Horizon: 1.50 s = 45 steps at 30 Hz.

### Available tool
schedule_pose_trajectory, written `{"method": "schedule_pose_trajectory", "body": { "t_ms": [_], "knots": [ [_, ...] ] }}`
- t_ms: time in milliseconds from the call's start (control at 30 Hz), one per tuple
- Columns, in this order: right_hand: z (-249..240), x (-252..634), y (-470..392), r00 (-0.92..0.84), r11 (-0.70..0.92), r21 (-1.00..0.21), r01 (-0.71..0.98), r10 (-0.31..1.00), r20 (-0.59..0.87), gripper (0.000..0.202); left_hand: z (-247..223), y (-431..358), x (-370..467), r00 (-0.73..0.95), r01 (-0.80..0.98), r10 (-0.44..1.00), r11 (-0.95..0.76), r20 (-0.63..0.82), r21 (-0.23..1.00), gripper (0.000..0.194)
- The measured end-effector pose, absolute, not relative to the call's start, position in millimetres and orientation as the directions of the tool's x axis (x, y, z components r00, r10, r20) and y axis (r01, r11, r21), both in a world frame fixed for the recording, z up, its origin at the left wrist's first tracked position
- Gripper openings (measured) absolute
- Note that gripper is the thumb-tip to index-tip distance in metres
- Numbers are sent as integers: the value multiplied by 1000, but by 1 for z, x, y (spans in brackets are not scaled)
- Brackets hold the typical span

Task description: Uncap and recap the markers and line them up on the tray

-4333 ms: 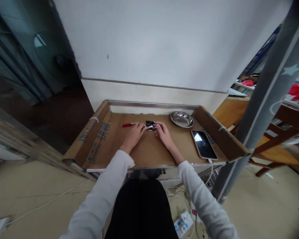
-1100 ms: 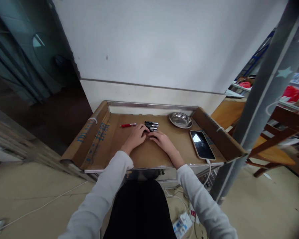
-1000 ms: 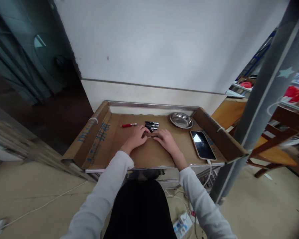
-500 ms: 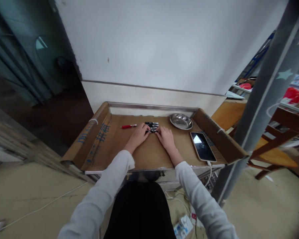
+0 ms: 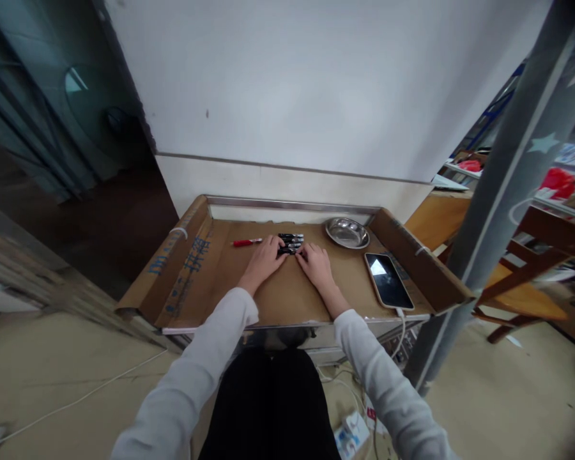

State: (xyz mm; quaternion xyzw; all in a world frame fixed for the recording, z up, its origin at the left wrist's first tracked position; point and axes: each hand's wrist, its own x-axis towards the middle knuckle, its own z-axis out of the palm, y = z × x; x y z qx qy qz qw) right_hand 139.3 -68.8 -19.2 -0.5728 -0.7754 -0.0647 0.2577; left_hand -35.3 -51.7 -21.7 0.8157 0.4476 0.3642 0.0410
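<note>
Several black pens (image 5: 291,237) lie side by side, pointing left to right, on the brown cardboard (image 5: 287,294) lining the table. My left hand (image 5: 267,259) is at their left ends, its fingers closed on the nearest black pen (image 5: 286,251). At the right end of that same pen, my right hand (image 5: 315,260) has its thumb and fingertips pinched on it. A red pen (image 5: 246,243) lies apart, left of the black ones and just beyond my left hand.
A round metal dish (image 5: 347,232) sits at the back right. Nearer, a phone (image 5: 388,281) lies with a white cable plugged in. Raised cardboard walls (image 5: 419,262) edge the table's sides. Behind stands a white wall panel (image 5: 287,89).
The nearest pen now lies closer against the other black pens, and my fingers have shifted slightly with it. The whole view has moved a little.
</note>
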Motion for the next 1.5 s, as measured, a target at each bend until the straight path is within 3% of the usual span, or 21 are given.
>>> {"method": "schedule_pose_trajectory", "body": {
  "t_ms": [233,367,433,600,667,800,900,1000,1133,1233,1333,1400,1500],
  "knots": [
    [-19,136,-69,-221,347,-197,917,854,472,14,-19,-53,-35,368,716,757,-601,539,355,7],
    [-18,137,-70,-222,353,-219,910,859,461,14,-16,-55,-38,293,761,767,-549,571,346,8],
    [-18,137,-69,-235,363,-219,906,859,455,14,-16,-55,-41,186,809,784,-464,592,361,10],
    [-18,136,-66,-210,345,-237,908,865,456,13,-22,-55,-52,-270,853,737,-115,620,509,24],
    [-17,135,-68,-202,345,-252,904,865,459,14,-26,-55,-56,-342,833,715,-69,610,549,22],
    [-13,130,-75,-293,446,-290,847,846,446,18,-29,-55,-57,-340,853,727,-29,597,521,8],
    [-12,126,-73,-392,528,-286,800,820,417,19,-28,-57,-56,-324,883,747,19,581,469,9],
    [-12,123,-63,-385,519,-296,802,827,410,18,-23,-58,-55,-299,893,790,35,535,448,14],
    [-10,121,-55,-288,510,-427,747,827,483,25,-17,-59,-54,-155,851,822,-171,548,496,21],
    [-8,120,-60,-108,485,-655,579,842,528,32,-13,-61,-51,38,733,803,-426,595,529,22],
    [-10,119,-63,59,406,-878,254,899,433,37,-9,-66,-46,236,600,745,-617,624,510,21],
    [-13,118,-61,87,313,-950,5,946,312,32,-6,-69,-44,303,546,711,-675,635,496,21],
    [-16,119,-57,-3,139,-950,-279,989,145,25,-3,-74,-41,333,507,687,-708,646,492,24]
  ]
}}
